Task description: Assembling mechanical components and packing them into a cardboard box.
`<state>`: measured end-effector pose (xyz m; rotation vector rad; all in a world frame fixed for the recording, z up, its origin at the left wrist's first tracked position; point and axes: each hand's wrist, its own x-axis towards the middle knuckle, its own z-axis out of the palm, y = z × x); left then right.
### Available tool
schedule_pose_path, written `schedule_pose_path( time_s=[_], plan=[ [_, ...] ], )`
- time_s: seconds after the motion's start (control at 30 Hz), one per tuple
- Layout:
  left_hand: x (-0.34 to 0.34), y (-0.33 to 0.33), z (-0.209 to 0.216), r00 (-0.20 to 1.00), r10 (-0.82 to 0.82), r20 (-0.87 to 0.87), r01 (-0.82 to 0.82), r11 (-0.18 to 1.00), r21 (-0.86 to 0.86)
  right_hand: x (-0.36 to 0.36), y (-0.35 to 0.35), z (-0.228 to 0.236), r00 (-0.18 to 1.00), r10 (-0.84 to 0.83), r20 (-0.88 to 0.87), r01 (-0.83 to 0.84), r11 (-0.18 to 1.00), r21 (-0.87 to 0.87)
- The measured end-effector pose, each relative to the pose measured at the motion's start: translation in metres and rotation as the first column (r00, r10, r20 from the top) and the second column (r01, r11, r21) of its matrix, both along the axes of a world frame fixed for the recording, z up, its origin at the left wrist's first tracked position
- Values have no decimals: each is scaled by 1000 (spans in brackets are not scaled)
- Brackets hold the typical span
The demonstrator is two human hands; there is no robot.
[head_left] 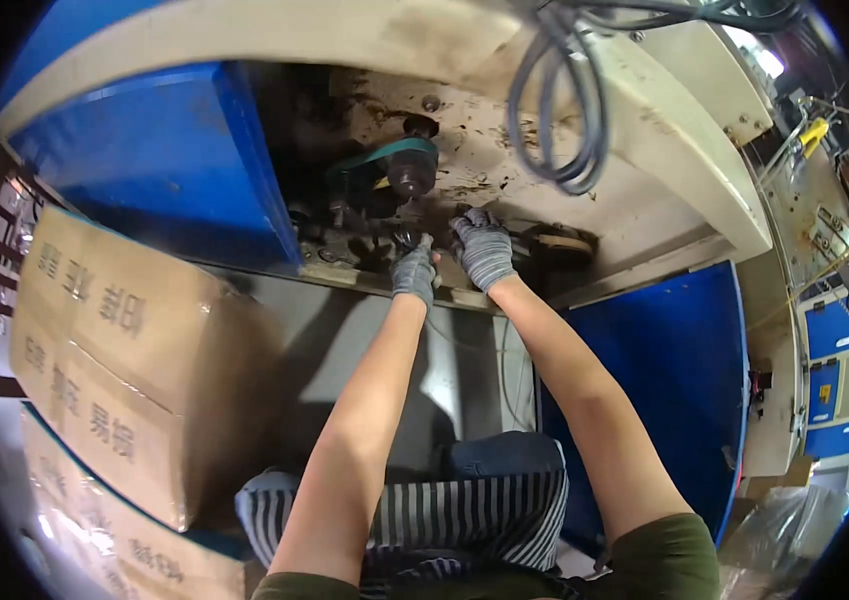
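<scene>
Both my arms reach forward into the open bay of a cream and blue machine. My left hand (413, 268), in a grey knit glove, is closed around a small dark part at the grimy work plate (485, 150). My right hand (482, 247), gloved the same way, rests fingers-down on the plate just right of it, touching a small piece I cannot make out. Just above the hands a green belt (385, 157) runs round a dark wheel (411, 175).
A loop of grey cable (555, 120) hangs above the right hand. Blue machine panels (160, 160) stand left and right (665, 370). Stacked cardboard boxes (115, 350) sit close on my left. A striped apron (465, 515) covers my lap.
</scene>
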<state>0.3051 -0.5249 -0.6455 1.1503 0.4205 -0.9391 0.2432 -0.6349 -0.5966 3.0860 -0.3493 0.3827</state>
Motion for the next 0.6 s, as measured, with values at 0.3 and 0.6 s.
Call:
schedule_pose_path(
  time_s=[0.3,0.6],
  plan=[
    [15,-44,-43,972,150,182,-139,988,-71,13,-3,-9,995,-99,-16,98,993,-58],
    [22,-58,-71,738,151,658,-235,971,41,30,-2,-1,991,-37,-129,14,985,-173]
  ],
)
